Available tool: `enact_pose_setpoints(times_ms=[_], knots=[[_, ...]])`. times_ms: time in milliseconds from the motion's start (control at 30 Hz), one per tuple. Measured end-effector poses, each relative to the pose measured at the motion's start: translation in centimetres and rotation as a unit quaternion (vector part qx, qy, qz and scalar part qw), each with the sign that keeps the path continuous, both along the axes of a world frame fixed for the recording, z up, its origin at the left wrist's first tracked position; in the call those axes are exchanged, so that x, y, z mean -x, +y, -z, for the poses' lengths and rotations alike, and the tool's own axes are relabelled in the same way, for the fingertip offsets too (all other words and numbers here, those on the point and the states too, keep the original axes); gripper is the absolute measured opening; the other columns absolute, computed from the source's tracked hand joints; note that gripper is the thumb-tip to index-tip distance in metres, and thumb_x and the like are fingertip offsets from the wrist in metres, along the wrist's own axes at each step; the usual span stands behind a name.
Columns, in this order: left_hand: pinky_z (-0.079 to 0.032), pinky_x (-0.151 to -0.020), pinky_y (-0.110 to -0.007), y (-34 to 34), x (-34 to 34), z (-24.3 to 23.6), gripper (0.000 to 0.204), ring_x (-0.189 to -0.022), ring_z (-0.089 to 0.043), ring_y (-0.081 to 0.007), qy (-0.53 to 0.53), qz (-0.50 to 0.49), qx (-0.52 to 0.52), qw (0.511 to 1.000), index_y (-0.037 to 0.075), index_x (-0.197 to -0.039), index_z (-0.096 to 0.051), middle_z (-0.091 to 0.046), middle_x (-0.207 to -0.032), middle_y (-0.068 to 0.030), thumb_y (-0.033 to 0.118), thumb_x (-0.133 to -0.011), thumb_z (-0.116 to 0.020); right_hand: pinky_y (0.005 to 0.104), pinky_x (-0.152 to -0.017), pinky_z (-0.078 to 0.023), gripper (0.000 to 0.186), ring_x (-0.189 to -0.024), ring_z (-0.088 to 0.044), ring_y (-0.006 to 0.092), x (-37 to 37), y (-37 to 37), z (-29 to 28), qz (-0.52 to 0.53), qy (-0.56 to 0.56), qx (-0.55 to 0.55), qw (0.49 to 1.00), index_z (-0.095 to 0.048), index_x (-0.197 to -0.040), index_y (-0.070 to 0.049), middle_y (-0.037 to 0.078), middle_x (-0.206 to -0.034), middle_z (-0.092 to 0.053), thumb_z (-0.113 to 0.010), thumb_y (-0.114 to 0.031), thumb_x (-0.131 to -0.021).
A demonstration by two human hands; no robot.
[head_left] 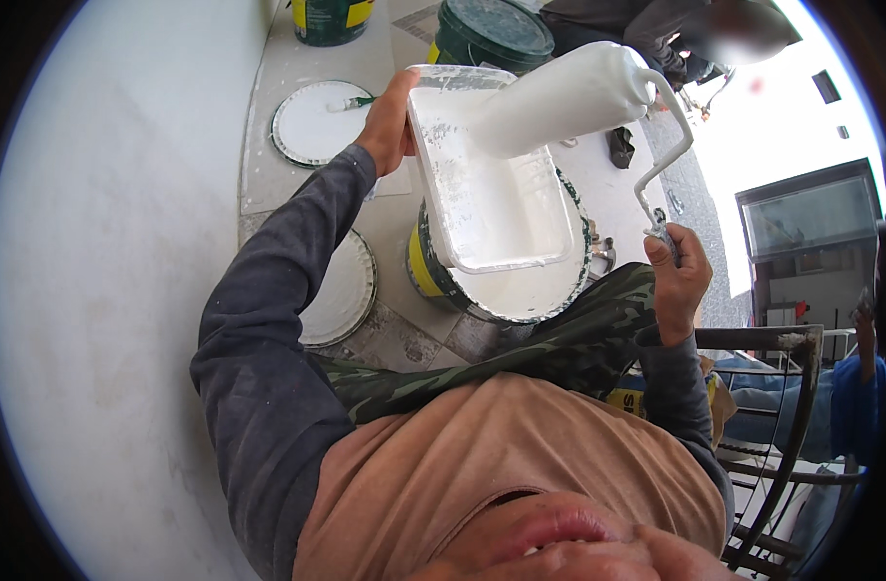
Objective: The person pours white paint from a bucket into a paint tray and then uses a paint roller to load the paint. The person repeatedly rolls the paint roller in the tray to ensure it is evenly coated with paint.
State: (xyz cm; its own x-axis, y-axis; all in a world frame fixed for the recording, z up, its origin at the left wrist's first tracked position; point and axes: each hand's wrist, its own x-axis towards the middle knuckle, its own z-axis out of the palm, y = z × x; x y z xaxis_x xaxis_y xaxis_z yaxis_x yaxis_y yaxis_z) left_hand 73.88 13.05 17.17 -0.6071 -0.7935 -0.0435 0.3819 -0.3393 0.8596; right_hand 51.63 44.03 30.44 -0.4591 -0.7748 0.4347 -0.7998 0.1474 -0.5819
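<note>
Paint roller (571, 105): thick white sleeve, slanting across the far right part of the paint tray (445, 223), its left end over the white-coated inside; a bent white frame runs from the sleeve's right end down to the grip.
Right hand (679, 281): fingers curled closed around the roller's paint-spotted grip, right of the tray.
Left hand (393, 121): pinching the tray's far left corner, thumb side by the rim; the fingertips are hidden.
Tray: translucent, smeared with white paint, over the open paint bucket (429, 271); whether the two touch, I cannot tell.
Bucket: green and yellow, white paint inside, near the camouflage trousers (491, 373).
Far left lid (307, 131): round, coated white, on the floor, with a green-handled paintbrush (359, 103) lying over its right side.
Near left lid (344, 290): round and whitened, partly behind the left sleeve (269, 300).
Far buckets: one green-and-yellow pail (332, 21) at left, one green-lidded pail (496, 29) right of it.
Hammer (604, 257): on the floor, just right of the open bucket.
Wall (104, 242): whitish, along the left.
Co-worker (622, 21): dark clothing, far right.
</note>
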Motion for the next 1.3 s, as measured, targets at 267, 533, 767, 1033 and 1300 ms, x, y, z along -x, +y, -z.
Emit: enact_pose_setpoints(times_ms=[267,533,767,1033,1300], knots=[[-0.058,-0.075,-0.035,-0.2,0.2,0.3,0.070,-0.094,-0.068,-0.0196,-0.023,-0.015,-0.003,1.000,0.000,-0.131,-0.050,-0.064,-0.113,-0.0146,0.058,-0.093,-0.042,0.0239,-0.066,-0.044,0.031,-0.074,-0.053,0.0098,1.1,0.9,-0.5,0.018,0.026,0.036,0.999,-0.064,-0.101,0.005,0.003,-0.081,-0.060,-0.077,-0.018,-0.085],[-0.057,-0.073,-0.035,0.0,0.3,-0.1,0.073,-0.092,-0.067,-0.0203,-0.057,-0.028,-0.002,0.998,-0.002,-0.129,-0.052,-0.064,-0.110,-0.0153,0.060,-0.091,-0.044,0.0218,-0.068,-0.044,0.028,-0.076,-0.051,0.0073,1.4,0.9,-0.2,0.016,0.017,0.029,0.999,-0.064,-0.104,0.004,0.000,-0.083,-0.060,-0.075,-0.017,-0.088],[-0.057,-0.071,-0.034,0.3,0.5,-0.3,0.072,-0.091,-0.067,-0.0198,-0.057,-0.019,-0.013,0.998,-0.001,-0.128,-0.053,-0.065,-0.109,-0.0148,0.060,-0.091,-0.045,0.0205,-0.065,-0.041,0.030,-0.073,-0.049,0.0060,0.3,-0.4,1.2,0.016,-0.034,0.011,0.999,-0.064,-0.103,0.004,-0.002,-0.081,-0.058,-0.077,-0.017,-0.086],[-0.057,-0.071,-0.035,0.6,0.4,-0.6,0.070,-0.089,-0.067,-0.0201,-0.049,-0.022,-0.017,0.998,-0.001,-0.126,-0.054,-0.065,-0.109,-0.0139,0.060,-0.091,-0.046,0.0232,-0.066,-0.045,0.029,-0.072,-0.054,0.0077,-0.4,-1.4,3.3,0.012,-0.047,-0.011,0.999,-0.066,-0.099,0.004,0.002,-0.078,-0.064,-0.079,-0.016,-0.083],[-0.057,-0.067,-0.035,0.4,0.5,-0.3,0.068,-0.085,-0.067,-0.0186,-0.032,-0.017,-0.023,0.999,0.000,-0.125,-0.055,-0.066,-0.107,-0.0124,0.058,-0.091,-0.047,0.0272,-0.067,-0.049,0.030,-0.068,-0.060,0.0145,-2.0,-1.7,3.4,-0.007,0.027,-0.024,0.999,-0.068,-0.096,0.002,0.010,-0.078,-0.067,-0.081,-0.019,-0.079]])
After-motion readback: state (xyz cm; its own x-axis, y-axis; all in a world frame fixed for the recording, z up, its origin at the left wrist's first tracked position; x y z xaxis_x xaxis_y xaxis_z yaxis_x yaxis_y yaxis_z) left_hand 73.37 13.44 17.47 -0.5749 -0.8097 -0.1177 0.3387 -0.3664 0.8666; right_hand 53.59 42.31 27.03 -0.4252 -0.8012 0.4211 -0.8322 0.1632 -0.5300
